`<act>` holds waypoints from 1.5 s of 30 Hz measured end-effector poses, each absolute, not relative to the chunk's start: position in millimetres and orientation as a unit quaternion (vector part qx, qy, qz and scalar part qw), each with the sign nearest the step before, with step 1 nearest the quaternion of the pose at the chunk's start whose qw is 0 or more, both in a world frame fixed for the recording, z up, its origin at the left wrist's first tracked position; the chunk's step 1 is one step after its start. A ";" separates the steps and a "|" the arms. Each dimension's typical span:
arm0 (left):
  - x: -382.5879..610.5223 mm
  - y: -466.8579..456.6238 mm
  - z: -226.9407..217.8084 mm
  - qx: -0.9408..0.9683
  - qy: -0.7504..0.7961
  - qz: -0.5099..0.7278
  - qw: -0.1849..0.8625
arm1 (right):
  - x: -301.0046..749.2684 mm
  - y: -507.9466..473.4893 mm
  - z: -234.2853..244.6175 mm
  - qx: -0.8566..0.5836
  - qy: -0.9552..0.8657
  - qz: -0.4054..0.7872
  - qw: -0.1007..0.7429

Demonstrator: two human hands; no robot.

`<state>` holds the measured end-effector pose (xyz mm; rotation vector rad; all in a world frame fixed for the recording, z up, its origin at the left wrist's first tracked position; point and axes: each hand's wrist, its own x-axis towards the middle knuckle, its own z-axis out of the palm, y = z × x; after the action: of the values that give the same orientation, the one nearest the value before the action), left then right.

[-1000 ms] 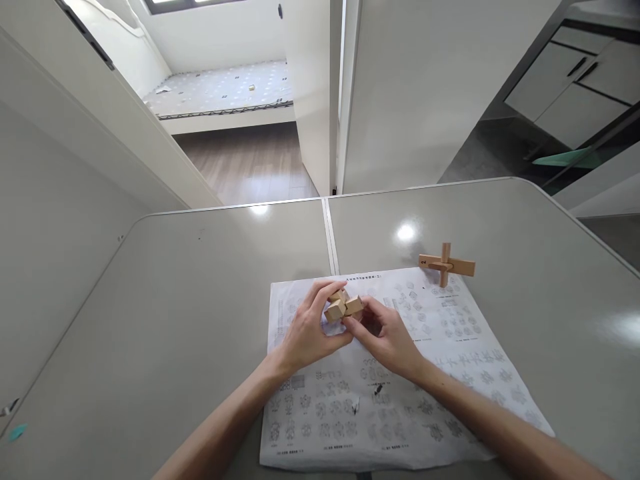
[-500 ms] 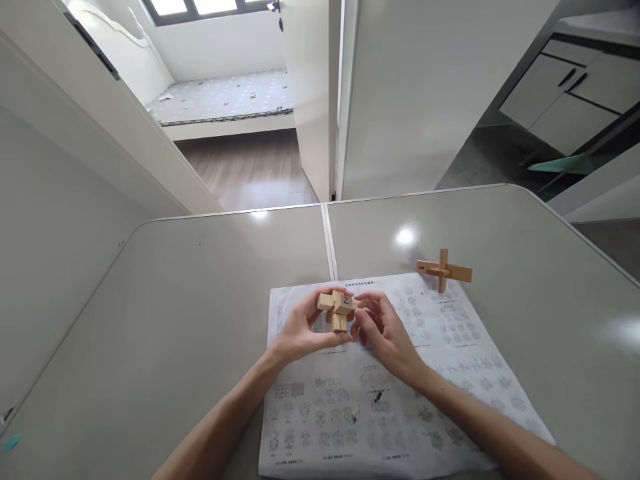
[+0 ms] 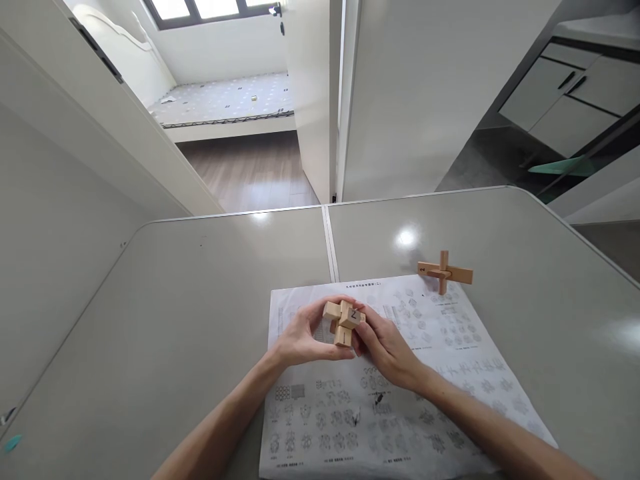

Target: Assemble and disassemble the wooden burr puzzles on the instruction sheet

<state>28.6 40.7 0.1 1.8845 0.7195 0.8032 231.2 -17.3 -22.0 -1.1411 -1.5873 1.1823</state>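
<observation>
A wooden burr puzzle [image 3: 345, 323] of interlocking pale blocks is held up over the printed sheet [image 3: 320, 410]. One block end bears the number 2, and the one beneath it a 1. My left hand [image 3: 306, 337] curves around its left side, thumb below and fingers above. From the right, my right hand [image 3: 386, 341] grips the block marked 2, its thumb near that end; the other fingertips are partly hidden behind the wood. Past the sheet's upper right corner lies a second wooden cross-shaped puzzle [image 3: 443, 273], one arm marked 2.
The sheet, covered in small line diagrams, lies on a grey table [image 3: 200, 293] with a seam [image 3: 329, 243] across it. Beyond the table's far edge stand an open door [image 3: 311, 100] and a bed [image 3: 225, 100]. White cabinets [image 3: 575, 93] are at right.
My right hand has moved in from beside the puzzle to close on its right side. The puzzle has shifted slightly right and toward me and tilted. The cross-shaped puzzle has stayed put.
</observation>
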 end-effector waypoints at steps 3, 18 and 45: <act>28.3 40.9 -1.5 0.686 0.265 0.303 0.605 | 231.5 -19.6 -24.1 -0.451 -0.630 0.483 0.409; 27.1 42.7 -5.5 0.640 0.224 0.327 0.659 | 223.4 -26.4 -20.1 -0.389 -0.489 0.672 0.396; 22.3 54.5 -11.3 0.325 0.263 0.425 0.803 | 248.7 3.5 -11.9 -0.218 -0.137 0.819 0.513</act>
<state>22.3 54.5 -11.3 0.6971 0.5642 0.9103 248.7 3.5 -11.9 -0.5233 -0.3294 1.9692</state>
